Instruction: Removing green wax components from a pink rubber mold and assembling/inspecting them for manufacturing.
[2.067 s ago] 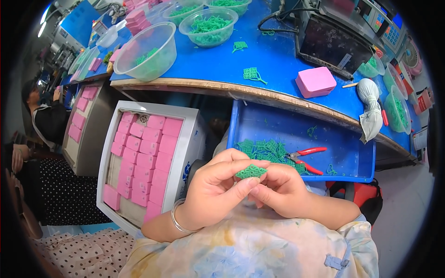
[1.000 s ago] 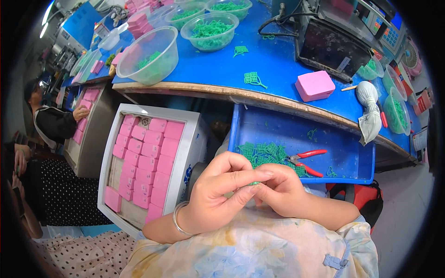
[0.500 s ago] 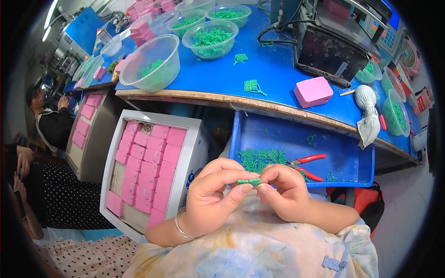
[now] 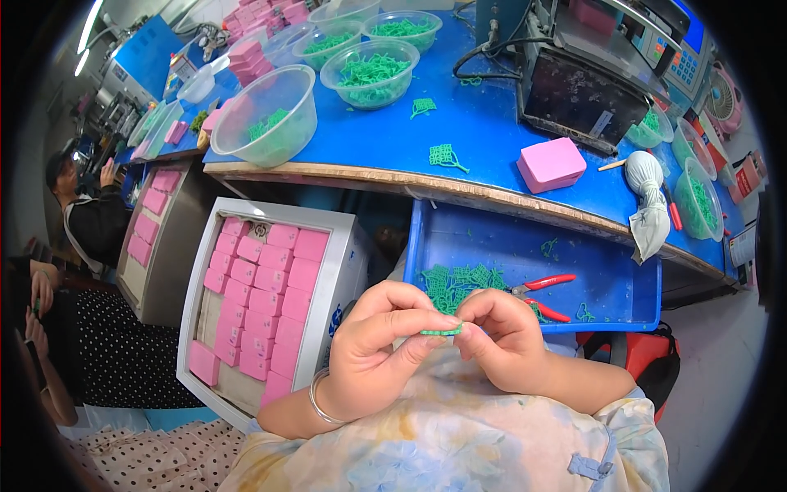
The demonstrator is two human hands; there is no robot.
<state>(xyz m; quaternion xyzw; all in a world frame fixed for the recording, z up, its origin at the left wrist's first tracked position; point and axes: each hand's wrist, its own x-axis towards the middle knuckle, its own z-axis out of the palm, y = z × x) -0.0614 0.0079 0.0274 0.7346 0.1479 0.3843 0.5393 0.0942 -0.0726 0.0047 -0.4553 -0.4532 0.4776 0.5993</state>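
Observation:
My left hand (image 4: pixel 373 344) and my right hand (image 4: pixel 500 344) meet above my lap, fingers curled and pinched on a small green lattice piece (image 4: pixel 438 331), seen nearly edge-on and partly covered by fingertips. Just beyond them a blue tray (image 4: pixel 533 234) holds a heap of green lattice pieces (image 4: pixel 455 279) and red-handled nippers (image 4: pixel 548 280). To the left, a white-framed case (image 4: pixel 201 246) holds rows of pink blocks (image 4: pixel 270 279).
The blue bench (image 4: pixel 361 135) carries bowls (image 4: pixel 365 78) of green pieces, a loose pink block (image 4: pixel 551 164), a white bundle (image 4: pixel 646 205) and a dark machine (image 4: pixel 582 98). At the left are a co-worker (image 4: pixel 90 221) and another person's hands (image 4: pixel 41 291).
The green piece, earlier showing its broad face, now lies nearly edge-on between my shifted fingers. The co-worker's arm at left has moved. The view has shifted slightly.

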